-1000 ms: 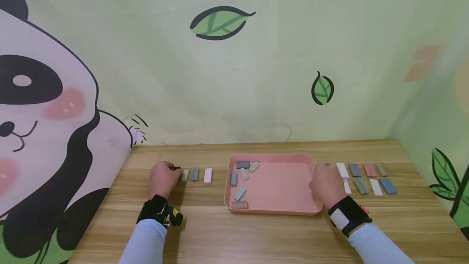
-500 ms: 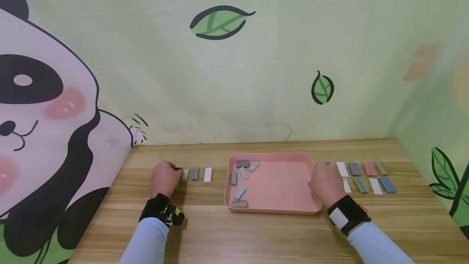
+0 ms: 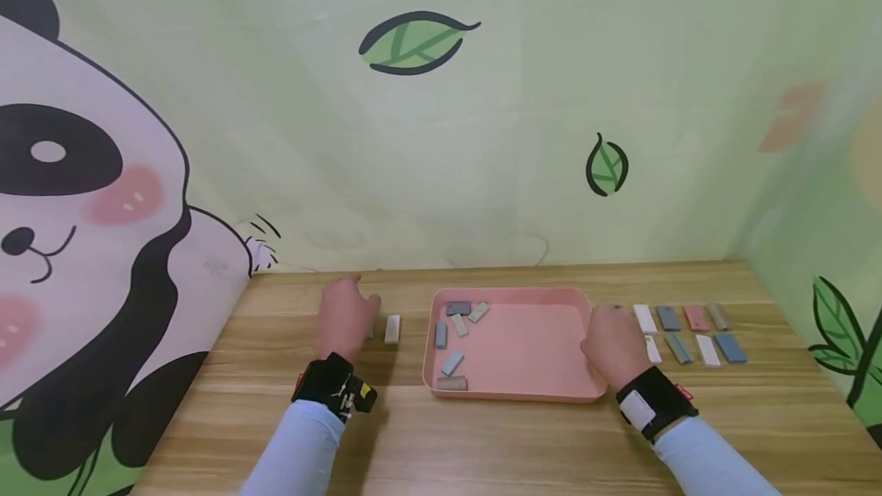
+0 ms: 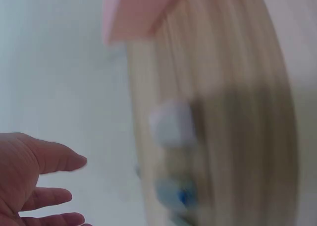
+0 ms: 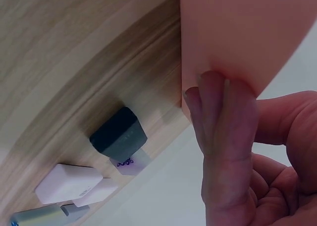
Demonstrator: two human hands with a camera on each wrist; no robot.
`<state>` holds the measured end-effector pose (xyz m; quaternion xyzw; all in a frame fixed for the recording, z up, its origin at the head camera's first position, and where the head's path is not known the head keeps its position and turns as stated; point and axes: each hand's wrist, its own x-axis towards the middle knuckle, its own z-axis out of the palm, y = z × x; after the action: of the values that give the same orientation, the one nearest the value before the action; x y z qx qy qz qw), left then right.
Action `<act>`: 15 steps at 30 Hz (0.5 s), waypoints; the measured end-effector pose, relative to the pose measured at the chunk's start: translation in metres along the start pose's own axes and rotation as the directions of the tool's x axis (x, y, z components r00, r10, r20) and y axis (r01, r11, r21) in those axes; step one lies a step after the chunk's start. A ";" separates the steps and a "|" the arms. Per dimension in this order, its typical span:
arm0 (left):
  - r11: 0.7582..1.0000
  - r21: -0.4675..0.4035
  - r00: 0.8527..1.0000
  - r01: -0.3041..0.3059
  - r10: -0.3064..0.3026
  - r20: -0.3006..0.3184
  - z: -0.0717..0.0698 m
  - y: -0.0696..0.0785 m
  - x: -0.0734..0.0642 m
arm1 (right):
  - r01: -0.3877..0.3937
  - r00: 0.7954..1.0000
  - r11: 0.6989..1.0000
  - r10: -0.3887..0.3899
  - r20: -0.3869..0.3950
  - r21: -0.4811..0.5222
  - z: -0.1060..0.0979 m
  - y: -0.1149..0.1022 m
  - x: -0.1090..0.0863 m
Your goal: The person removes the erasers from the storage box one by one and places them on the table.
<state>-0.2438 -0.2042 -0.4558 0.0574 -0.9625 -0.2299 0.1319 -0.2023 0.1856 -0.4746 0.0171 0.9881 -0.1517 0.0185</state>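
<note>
My left hand point(image 3: 344, 316) is over the left part of the table, hiding some of the small blocks there. In the left wrist view, its thumb and fingers point(image 4: 53, 197) are spread with nothing between them. A white block point(image 3: 393, 329) lies just right of it, and a blue-grey block point(image 4: 176, 192) shows blurred beside it. My right hand point(image 3: 615, 343) holds the right side of the pink tray point(image 3: 510, 396), fingertips against its outer wall. A dark block point(image 5: 120, 135) lies near these fingers. Several blocks, including a dark grey one point(image 3: 458, 308), lie in the tray's left half.
Right of the tray, small blocks lie in two rows, among them a pink one point(image 3: 696, 318) and a blue one point(image 3: 730, 348). A printed cloth backdrop point(image 3: 482, 174) rises behind the table point(image 3: 482, 450).
My left hand has moved right and away, from beside the dark block at the left row's end, and its fingers have come apart. The right hand and tray have stayed put.
</note>
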 end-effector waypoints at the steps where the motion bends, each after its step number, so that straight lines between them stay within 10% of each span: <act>1: 1.000 -0.010 1.000 -0.020 0.020 -0.004 0.001 0.008 -0.001 | 0.000 1.000 1.000 0.000 -0.001 0.001 0.000 0.000 0.000; 8: 0.993 -0.056 0.994 -0.107 0.108 0.009 0.021 0.053 -0.008 | 0.005 1.000 1.000 -0.006 -0.007 -0.006 0.001 0.001 0.000; 15: 0.988 -0.138 0.991 -0.071 0.085 0.102 0.040 0.093 -0.019 | 0.000 1.000 1.000 0.000 -0.005 0.008 0.000 0.001 0.000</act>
<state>-0.2411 -0.1018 -0.4519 -0.0017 -0.9521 -0.2915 0.0923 -0.2025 0.1864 -0.4751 0.0175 0.9875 -0.1557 0.0158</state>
